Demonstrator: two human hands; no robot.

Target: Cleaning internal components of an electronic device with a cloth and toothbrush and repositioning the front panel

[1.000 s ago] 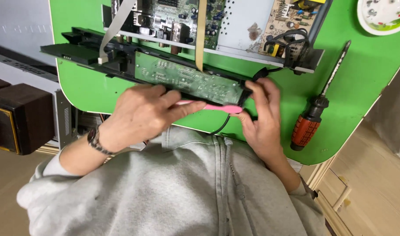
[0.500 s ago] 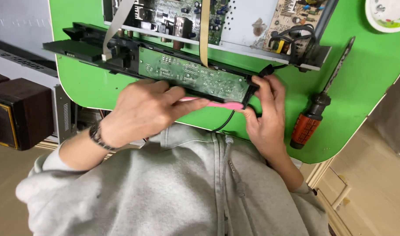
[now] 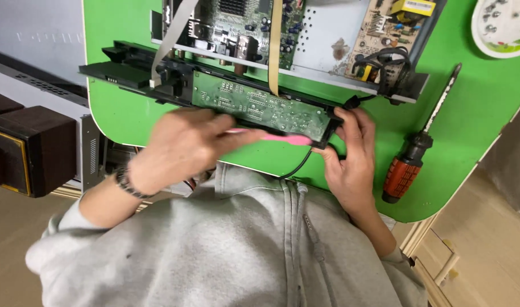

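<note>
Three circuit boards [image 3: 260, 105], one screwdriver [image 3: 410, 162], one plate [image 3: 501, 25].

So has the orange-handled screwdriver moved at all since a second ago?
No. The screwdriver lies at the same spot by the green table's near edge.

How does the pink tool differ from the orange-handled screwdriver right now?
The pink tool is gripped in the left hand; the screwdriver lies untouched on the green table.
The pink tool is slim and one colour; the screwdriver has a thick orange-and-black handle and dark shaft.
The pink tool lies almost level along the black panel, whose end the right hand holds; the screwdriver slants.
Both are long hand tools.
</note>
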